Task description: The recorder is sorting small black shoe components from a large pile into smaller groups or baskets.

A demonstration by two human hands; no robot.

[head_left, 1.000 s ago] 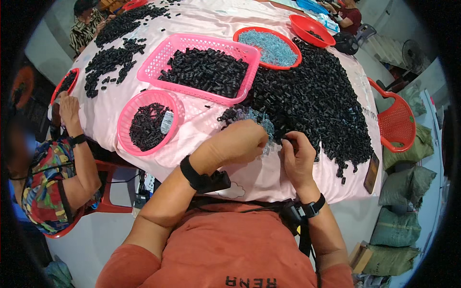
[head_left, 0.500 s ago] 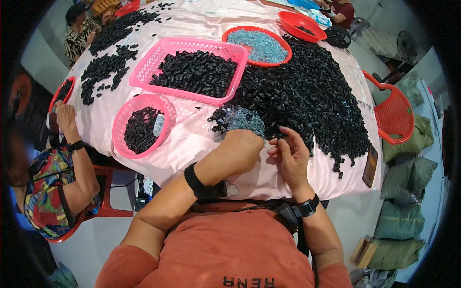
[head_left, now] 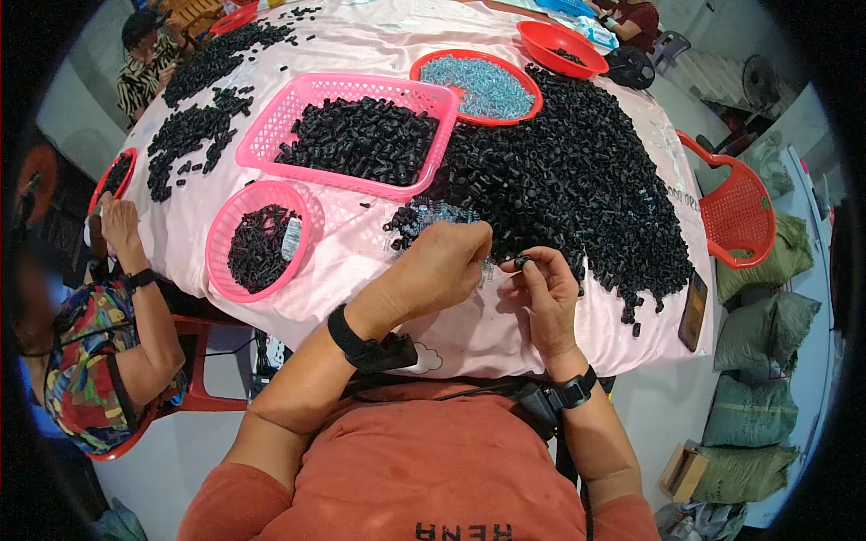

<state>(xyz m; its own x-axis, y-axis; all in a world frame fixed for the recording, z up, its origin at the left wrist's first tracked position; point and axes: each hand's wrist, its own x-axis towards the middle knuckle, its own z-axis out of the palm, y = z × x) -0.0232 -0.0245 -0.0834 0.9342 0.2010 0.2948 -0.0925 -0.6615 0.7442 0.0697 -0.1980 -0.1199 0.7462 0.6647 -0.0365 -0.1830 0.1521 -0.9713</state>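
My left hand (head_left: 440, 263) is closed, its fingertips turned away, so what it pinches is hidden. It hovers just left of my right hand, over the near edge of the big black heap. In my right hand (head_left: 548, 293), thumb and forefinger pinch a small black part (head_left: 520, 262). Beyond my left hand lies a small pile of clear, bluish spring-like pieces (head_left: 442, 215). A wide heap of small black cylindrical parts (head_left: 577, 171) spreads beyond and to the right of my hands.
A pink rectangular basket (head_left: 257, 149) holds black parts; a round pink basket (head_left: 216, 225) holds thin black pieces. Clear pieces fill a red bowl (head_left: 539, 101). A phone (head_left: 693, 313) lies at the right edge. One person (head_left: 99, 352) works at left, others at the far side.
My left hand has lifted slightly away from me, its fist turned more upright. My right hand has barely moved; the black part between its fingertips shows more plainly.
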